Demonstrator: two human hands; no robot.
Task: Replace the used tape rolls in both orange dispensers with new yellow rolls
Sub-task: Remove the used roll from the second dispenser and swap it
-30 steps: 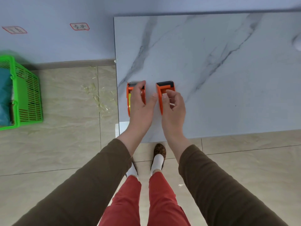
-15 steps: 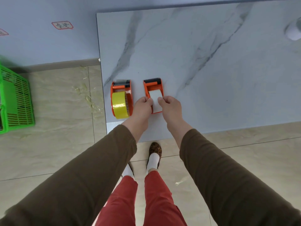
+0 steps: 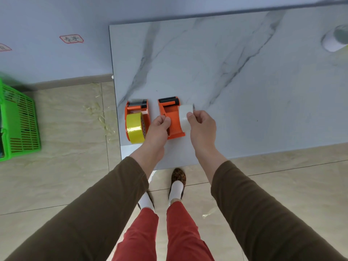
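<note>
Two orange dispensers stand side by side near the front left corner of the marble table (image 3: 244, 91). The left dispenser (image 3: 138, 110) carries a yellow tape roll (image 3: 134, 128). The right dispenser (image 3: 170, 113) has no roll in it. My left hand (image 3: 159, 129) grips the right dispenser's near left side. My right hand (image 3: 202, 127) holds a white used roll (image 3: 184, 114) just to the right of that dispenser, clear of its cradle.
A green plastic basket (image 3: 20, 121) stands on the tiled floor at the left. A white roll-like object (image 3: 334, 41) lies at the table's far right edge. Tape scraps litter the floor beside the table's left edge. My feet are under the front edge.
The white roll sat inside the right dispenser half a second ago; my right hand has now pulled it out to the right. My left hand stays on the dispenser.
</note>
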